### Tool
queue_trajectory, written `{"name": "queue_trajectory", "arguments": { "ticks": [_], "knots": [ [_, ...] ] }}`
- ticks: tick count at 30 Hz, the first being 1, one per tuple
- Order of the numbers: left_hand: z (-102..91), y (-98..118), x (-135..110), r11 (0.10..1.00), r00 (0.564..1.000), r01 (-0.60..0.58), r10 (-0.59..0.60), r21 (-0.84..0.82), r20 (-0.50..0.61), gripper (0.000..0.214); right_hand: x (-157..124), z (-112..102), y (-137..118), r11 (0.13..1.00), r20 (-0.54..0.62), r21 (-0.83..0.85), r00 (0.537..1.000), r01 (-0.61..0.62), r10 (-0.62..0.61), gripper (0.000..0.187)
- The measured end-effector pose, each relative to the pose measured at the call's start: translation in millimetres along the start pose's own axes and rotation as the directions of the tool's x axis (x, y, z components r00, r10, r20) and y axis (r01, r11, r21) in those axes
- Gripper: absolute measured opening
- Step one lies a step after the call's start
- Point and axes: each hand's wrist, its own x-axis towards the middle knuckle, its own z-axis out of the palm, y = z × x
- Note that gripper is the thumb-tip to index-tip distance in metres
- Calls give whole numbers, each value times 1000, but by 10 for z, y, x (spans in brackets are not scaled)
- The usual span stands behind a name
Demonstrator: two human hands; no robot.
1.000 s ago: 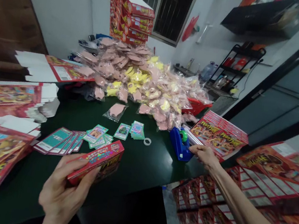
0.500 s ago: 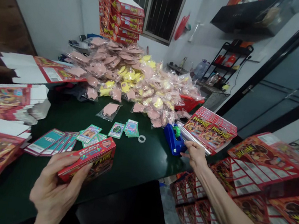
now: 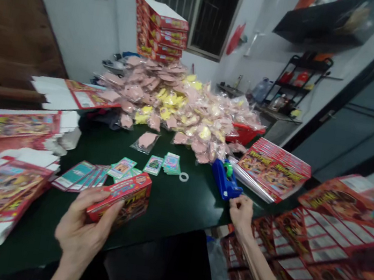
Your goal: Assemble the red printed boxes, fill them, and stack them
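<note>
Your left hand (image 3: 82, 232) gripped a red printed box (image 3: 120, 198) over the dark green table (image 3: 169, 208), just beside a fan of cards (image 3: 78, 176). Your right hand (image 3: 241, 214) was curled closed, near a blue tape dispenser (image 3: 223, 180), with a stack of flat red boxes (image 3: 274, 170) beyond it.

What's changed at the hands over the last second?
The right hand has moved back from the blue tape dispenser toward the table edge, fingers pinched together. The left hand keeps hold of the printed red box, with no clear change. The dispenser and the trading cards stay put.
</note>
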Motion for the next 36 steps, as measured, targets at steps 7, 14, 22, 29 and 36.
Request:
{"name": "queue_trajectory", "arguments": {
  "ticks": [7,14,22,29,36],
  "knots": [
    [-13,125,68,974,985,135,-112,-183,135,29,-394,-249,-478,972,81,-16,969,234,-232,33],
    [-4,252,81,974,985,161,-148,-157,93,16,-876,-163,-1790,940,326,188,885,283,-332,25],
    [-41,348,77,964,973,217,-201,-155,110,20,-1136,-28,-2419,756,571,625,774,-193,-273,63],
    [-56,262,9,951,958,263,-238,-160,159,34,-1277,134,-2528,621,680,650,699,-437,-221,41],
    [-100,294,33,970,962,208,-181,-122,203,35,-1246,163,-2617,632,738,584,658,-510,-152,34]
  ]
}}
